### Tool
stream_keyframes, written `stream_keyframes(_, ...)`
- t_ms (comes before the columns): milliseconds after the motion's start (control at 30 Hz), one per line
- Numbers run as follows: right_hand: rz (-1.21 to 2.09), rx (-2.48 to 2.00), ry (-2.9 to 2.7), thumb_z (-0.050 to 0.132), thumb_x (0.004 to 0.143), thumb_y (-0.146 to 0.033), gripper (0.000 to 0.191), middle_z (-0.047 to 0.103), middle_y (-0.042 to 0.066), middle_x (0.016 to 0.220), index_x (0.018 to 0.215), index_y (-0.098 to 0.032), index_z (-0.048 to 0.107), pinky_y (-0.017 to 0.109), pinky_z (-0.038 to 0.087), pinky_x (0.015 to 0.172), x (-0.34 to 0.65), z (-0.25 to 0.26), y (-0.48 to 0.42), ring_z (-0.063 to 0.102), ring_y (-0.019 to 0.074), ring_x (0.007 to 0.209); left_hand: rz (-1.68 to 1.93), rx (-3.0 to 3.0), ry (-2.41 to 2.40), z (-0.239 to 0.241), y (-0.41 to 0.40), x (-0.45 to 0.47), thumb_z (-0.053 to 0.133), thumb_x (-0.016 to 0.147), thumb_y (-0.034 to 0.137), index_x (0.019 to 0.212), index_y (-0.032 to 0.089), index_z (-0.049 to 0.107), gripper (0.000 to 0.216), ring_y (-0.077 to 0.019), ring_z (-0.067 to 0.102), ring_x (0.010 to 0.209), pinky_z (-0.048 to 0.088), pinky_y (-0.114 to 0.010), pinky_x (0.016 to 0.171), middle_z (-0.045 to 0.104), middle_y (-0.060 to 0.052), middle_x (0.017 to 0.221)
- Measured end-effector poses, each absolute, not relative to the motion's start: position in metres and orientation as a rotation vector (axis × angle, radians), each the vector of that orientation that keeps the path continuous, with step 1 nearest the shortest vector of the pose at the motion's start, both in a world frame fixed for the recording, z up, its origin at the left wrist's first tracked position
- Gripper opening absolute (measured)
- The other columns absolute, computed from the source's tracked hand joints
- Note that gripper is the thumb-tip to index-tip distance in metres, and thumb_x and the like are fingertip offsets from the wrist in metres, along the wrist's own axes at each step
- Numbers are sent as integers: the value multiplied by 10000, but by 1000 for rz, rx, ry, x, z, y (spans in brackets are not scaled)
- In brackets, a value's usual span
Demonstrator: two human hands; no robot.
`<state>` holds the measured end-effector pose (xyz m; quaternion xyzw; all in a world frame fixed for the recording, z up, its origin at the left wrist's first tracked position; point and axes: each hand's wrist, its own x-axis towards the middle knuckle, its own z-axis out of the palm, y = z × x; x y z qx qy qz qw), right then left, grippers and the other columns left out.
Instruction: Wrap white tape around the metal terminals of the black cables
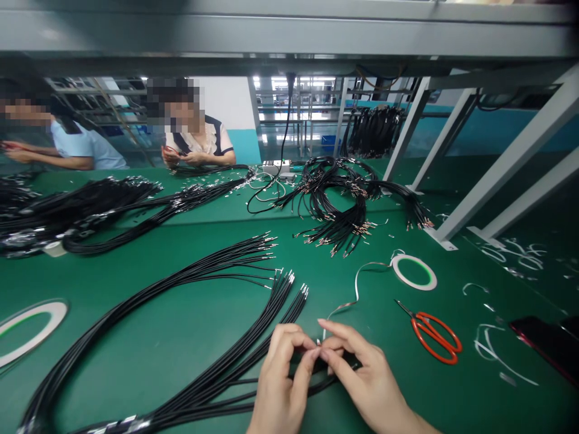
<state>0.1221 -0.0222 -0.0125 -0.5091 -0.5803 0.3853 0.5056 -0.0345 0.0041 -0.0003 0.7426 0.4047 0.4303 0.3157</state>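
Note:
In front of me, my left hand (284, 371) and my right hand (364, 367) meet with their fingertips pinched together. A thin strip of tape (357, 283) trails from a flat white roll (397, 267) to this pinch. Black cable (237, 405) runs beneath my left hand and shows again under the right; my fingers hide just how the cable and tape meet. Left of my hands lies a curved bundle of black cables (149, 288), its bare silvery ends fanned near the middle. To the right rest scissors (418, 318) with red-orange handles.
Coiled black cables (357, 208) lie farther back, and cable heaps (90, 202) fill the left. Another tape roll (56, 313) is at the left edge. Tape scraps (486, 343) and a dark phone-like object (545, 346) lie right. Metal struts (493, 169) stand there. Two people work opposite.

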Motion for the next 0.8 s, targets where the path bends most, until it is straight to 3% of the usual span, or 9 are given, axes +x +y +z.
stream_keyframes(133, 977, -1220, -1392, 539, 899, -249, 335, 705, 11, 783, 1231, -206, 531, 230, 527, 684, 122, -13, -22, 651, 145, 690, 1121, 1965, 1098, -2, 5, -35, 542, 869, 139, 959, 218, 547, 120, -169, 552, 820, 474, -272, 718, 529, -38, 908)
stream_keyframes(667, 787, -1273, -1544, 567, 890, -242, 226, 728, 40, 889, 1083, -275, 680, 285, 542, 711, 125, -17, -21, 665, 185, 752, 1058, 1882, 1045, -2, 6, -34, 467, 914, 158, 856, 206, 547, 110, -162, 551, 789, 463, -260, 702, 525, -29, 842)
stream_keyframes(800, 822, -1263, -1503, 573, 880, -227, 284, 731, 25, 842, 1158, -253, 625, 276, 545, 714, 125, -16, -21, 674, 180, 753, 1089, 1886, 1094, -1, 6, -34, 516, 890, 161, 904, 210, 550, 60, -164, 562, 801, 477, -260, 702, 532, -35, 879)
